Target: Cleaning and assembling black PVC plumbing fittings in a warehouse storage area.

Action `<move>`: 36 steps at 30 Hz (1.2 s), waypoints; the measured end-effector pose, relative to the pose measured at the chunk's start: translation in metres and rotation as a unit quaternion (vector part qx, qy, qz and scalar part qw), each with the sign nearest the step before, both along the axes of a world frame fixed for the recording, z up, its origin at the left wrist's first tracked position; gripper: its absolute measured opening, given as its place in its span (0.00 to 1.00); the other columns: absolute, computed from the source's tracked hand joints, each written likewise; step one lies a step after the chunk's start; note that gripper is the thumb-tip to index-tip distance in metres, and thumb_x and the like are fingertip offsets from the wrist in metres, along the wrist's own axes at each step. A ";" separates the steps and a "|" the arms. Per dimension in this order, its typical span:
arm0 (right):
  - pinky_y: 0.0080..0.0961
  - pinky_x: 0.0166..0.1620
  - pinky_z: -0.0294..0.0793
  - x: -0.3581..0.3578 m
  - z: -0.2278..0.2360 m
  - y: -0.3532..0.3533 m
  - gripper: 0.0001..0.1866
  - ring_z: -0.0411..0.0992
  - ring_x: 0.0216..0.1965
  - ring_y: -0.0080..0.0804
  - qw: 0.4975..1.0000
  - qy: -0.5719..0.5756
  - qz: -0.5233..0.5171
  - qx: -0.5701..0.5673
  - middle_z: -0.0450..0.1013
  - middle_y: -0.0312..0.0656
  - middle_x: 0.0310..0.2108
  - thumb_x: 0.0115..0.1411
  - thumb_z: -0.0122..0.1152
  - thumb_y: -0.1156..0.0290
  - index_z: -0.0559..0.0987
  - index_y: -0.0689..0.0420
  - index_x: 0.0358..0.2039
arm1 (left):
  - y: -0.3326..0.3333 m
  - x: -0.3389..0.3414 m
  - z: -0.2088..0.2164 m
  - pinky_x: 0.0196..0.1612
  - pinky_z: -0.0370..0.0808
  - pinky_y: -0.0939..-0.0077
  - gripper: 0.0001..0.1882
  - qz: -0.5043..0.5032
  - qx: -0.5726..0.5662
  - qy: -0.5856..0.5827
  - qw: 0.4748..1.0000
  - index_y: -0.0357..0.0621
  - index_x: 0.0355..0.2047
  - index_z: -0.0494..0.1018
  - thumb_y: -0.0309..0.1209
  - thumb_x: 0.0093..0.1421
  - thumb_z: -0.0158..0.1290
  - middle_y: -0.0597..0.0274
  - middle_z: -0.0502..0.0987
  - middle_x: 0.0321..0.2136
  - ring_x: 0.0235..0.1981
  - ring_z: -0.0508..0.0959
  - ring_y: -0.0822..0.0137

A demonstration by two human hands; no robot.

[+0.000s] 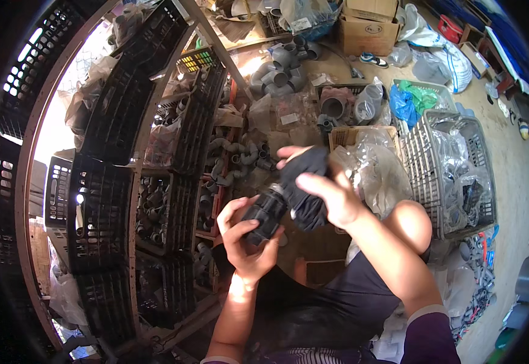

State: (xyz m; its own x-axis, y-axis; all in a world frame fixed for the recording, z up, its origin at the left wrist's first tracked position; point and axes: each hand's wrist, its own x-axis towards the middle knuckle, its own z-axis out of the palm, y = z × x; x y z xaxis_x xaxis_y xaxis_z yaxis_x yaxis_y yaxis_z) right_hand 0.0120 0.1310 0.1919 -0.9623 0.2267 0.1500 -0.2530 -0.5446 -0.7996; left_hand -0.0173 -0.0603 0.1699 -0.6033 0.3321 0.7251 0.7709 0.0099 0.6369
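Observation:
My left hand (246,239) is closed around a black ribbed plastic pipe fitting (265,215), its fingers and thumb on either side. Against the fitting's upper end, my right hand (331,191) grips a bunched black cloth (305,188), the thumb lying over it. The cloth touches or nearly touches the fitting; their exact contact is hard to make out. Both hands are in front of my body, above my lap.
At the left, a metal-framed rack (136,242) carries black crates (103,212) with fittings. Grey pipe elbows (279,76) lie on the floor ahead. To the right stand a grey crate (422,164) with plastic bags and a cardboard box (368,37). Loose small parts (479,273) lie at lower right.

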 end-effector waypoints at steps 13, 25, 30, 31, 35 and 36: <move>0.29 0.44 0.77 0.009 -0.010 -0.023 0.24 0.78 0.40 0.30 0.884 0.157 -0.206 0.389 0.76 0.44 0.37 0.42 0.67 0.82 0.74 0.61 0.42 | 0.009 0.010 0.004 0.18 0.65 0.85 0.15 -0.038 0.058 -0.450 0.890 0.40 0.48 0.67 0.38 0.70 0.45 0.67 0.72 0.25 0.18 0.69 0.80; 0.29 0.30 0.80 -0.012 -0.010 0.006 0.09 0.75 0.23 0.30 0.953 -0.226 -0.136 -0.152 0.74 0.41 0.25 0.59 0.62 0.68 0.76 0.61 0.33 | -0.007 0.012 -0.006 0.50 0.71 0.74 0.35 -0.085 0.053 -0.329 0.939 0.34 0.56 0.62 0.30 0.52 0.67 0.56 0.70 0.45 0.44 0.73 0.68; 0.37 0.51 0.78 -0.007 -0.013 0.009 0.15 0.76 0.38 0.37 0.962 -0.084 -0.087 -0.244 0.75 0.46 0.35 0.60 0.55 0.64 0.75 0.64 0.40 | -0.005 0.008 -0.005 0.53 0.69 0.74 0.36 -0.063 -0.019 -0.261 0.963 0.35 0.57 0.62 0.26 0.51 0.67 0.58 0.69 0.48 0.47 0.71 0.69; 0.35 0.52 0.76 -0.002 -0.015 0.004 0.18 0.75 0.40 0.37 0.986 -0.065 -0.079 -0.133 0.75 0.45 0.37 0.60 0.55 0.63 0.74 0.64 0.44 | 0.001 0.012 -0.003 0.53 0.69 0.73 0.35 -0.060 0.003 -0.288 0.956 0.35 0.57 0.63 0.26 0.51 0.67 0.57 0.69 0.48 0.47 0.71 0.68; 0.30 0.41 0.75 0.004 -0.021 -0.025 0.13 0.78 0.36 0.37 0.917 -0.020 -0.230 0.324 0.77 0.47 0.32 0.56 0.63 0.72 0.76 0.62 0.41 | 0.002 0.007 -0.003 0.53 0.71 0.71 0.32 -0.027 -0.055 -0.169 0.984 0.35 0.53 0.67 0.19 0.48 0.67 0.52 0.69 0.49 0.48 0.73 0.62; 0.30 0.41 0.75 0.004 -0.025 -0.023 0.13 0.78 0.36 0.37 0.917 -0.023 -0.232 0.323 0.77 0.47 0.32 0.56 0.63 0.72 0.76 0.62 0.41 | 0.000 0.008 -0.004 0.53 0.71 0.71 0.32 -0.030 -0.057 -0.171 0.983 0.35 0.53 0.67 0.19 0.48 0.67 0.52 0.69 0.49 0.48 0.73 0.62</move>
